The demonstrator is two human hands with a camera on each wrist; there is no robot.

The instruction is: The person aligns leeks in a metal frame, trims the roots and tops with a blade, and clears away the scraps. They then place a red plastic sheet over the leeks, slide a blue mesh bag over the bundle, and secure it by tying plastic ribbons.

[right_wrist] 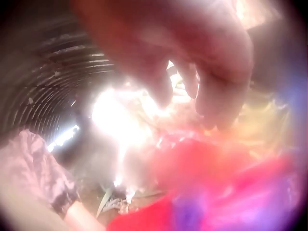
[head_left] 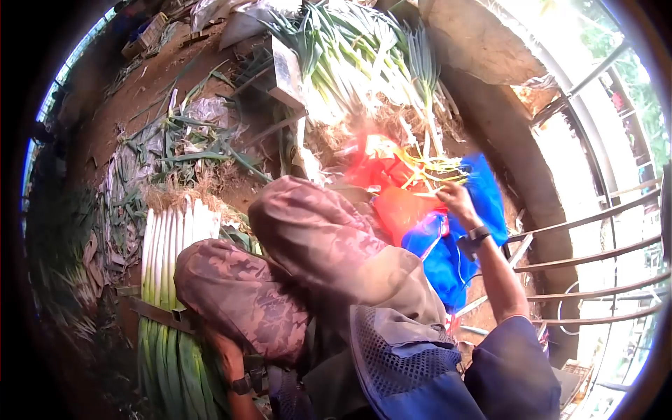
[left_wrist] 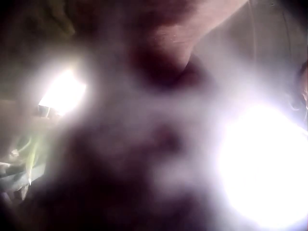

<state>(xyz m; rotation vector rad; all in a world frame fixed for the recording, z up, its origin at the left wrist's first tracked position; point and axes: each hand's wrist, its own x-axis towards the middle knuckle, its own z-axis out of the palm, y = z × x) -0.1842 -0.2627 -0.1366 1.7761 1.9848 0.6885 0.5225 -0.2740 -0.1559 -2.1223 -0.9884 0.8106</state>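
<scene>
My right hand (head_left: 458,203) reaches down over a bunch of thin yellow strips (head_left: 434,168) lying on a red and blue bag (head_left: 406,210). In the right wrist view its thumb and fingers hang apart just above the red cloth (right_wrist: 192,163), with yellow blur beside them. My left hand (head_left: 225,353) is low beside my left knee, next to a bundle of leeks (head_left: 168,245) with white stems, roots and green leaves. The leg hides its fingers, and I cannot tell what they hold. The left wrist view is mostly blur and glare.
A dark band or bar (head_left: 157,313) crosses the leek bundle. A large pile of leeks (head_left: 357,56) lies at the back beside a pale board (head_left: 285,73). Leaf scraps (head_left: 192,150) cover the soil to the left. Curved metal bars (head_left: 595,259) stand at the right.
</scene>
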